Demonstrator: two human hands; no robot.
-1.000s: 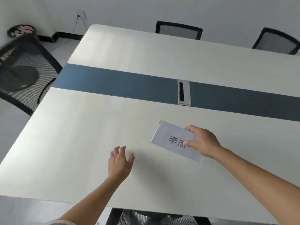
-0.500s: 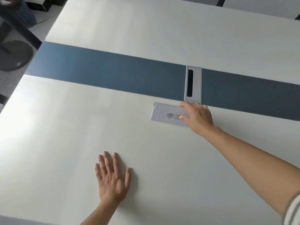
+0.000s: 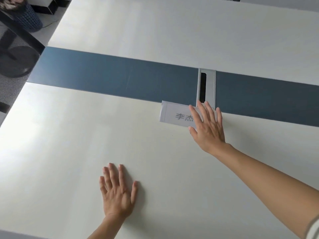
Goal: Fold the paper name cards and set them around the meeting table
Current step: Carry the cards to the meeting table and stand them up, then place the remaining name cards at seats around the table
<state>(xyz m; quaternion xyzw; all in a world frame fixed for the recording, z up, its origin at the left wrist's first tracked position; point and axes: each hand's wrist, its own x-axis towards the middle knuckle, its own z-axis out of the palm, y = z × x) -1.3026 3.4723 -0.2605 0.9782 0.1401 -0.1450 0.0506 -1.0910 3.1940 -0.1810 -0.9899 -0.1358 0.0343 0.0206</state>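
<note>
Writing: the folded white paper name card (image 3: 174, 115) carries grey printed characters, "李杰".
Card place: on the white bench (image 3: 69, 152), far edge at the blue-grey centre stripe (image 3: 112, 78), just beside the silver cable slot (image 3: 206, 88).
Right hand (image 3: 208, 128): fingers straight and spread over the card's right end, gripping nothing.
Left hand (image 3: 117, 192): flat on the bench, fingers spread, well apart from the card.
Change: half a second ago the right fingers curled on the card; now they are spread. The card has not moved.
Container: dark perforated round bin (image 3: 25, 18), on the floor at top left, contents too blurred to tell.
</note>
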